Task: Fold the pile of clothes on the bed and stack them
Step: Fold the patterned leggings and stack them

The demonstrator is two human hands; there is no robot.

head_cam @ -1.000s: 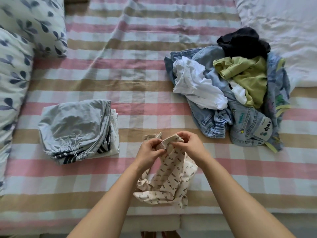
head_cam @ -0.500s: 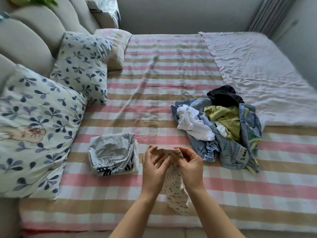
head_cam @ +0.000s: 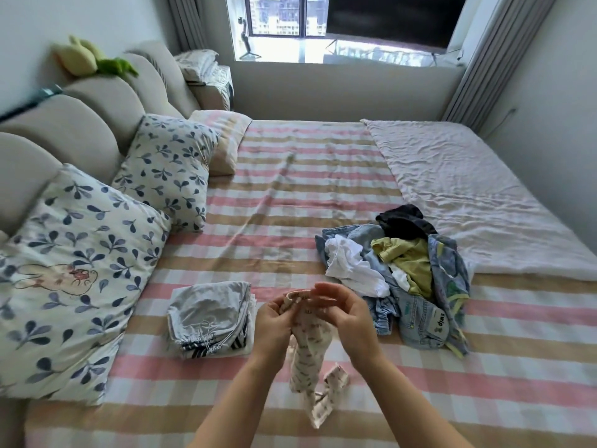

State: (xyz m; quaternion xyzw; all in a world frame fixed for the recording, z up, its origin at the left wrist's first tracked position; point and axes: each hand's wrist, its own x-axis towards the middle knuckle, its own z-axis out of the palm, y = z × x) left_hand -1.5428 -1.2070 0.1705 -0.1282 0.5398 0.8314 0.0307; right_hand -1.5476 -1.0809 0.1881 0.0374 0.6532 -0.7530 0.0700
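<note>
Cream printed garment [head_cam: 309, 347] held up dangling, folded stack [head_cam: 210, 318] left, unfolded pile [head_cam: 400, 279] right

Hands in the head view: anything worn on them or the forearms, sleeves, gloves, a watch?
Nothing worn shows. The left hand and right hand are ungloved, both forearms are bare to the frame's edge, and neither wrist carries a watch or band. No ring shows, though the view is slightly blurred.

1. A pale patch [head_cam: 436, 324] on the denim garment [head_cam: 416, 318] bears dark letters, turned sideways, that look like "swip".
2. Teal lettering beside it is too small to read.
3. The small dark print on the cream garment [head_cam: 309, 347] is too blurred to read.
</note>
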